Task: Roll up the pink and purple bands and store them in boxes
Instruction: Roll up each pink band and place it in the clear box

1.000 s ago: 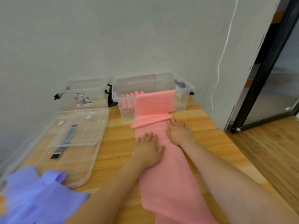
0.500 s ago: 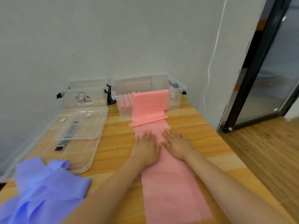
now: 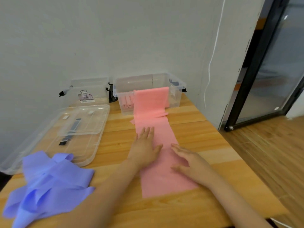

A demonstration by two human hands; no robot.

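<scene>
right hand (image 3: pixel 189 159) slid back toward the near end of pink band (image 3: pixel 154 129), left hand (image 3: pixel 144 145) now ahead

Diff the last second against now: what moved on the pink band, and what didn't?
Both hands slid back along the pink band toward the person, smoothing it: the right hand came back furthest, the left hand less. Both lie flat on it, nothing taken hold of. The band's near end now shows on the table. Unchanged: far end draped over the right box, purple band heaped at left.

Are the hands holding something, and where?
Nothing is gripped. The left hand lies flat on the pink band; the right hand rests open on its right side.
</scene>
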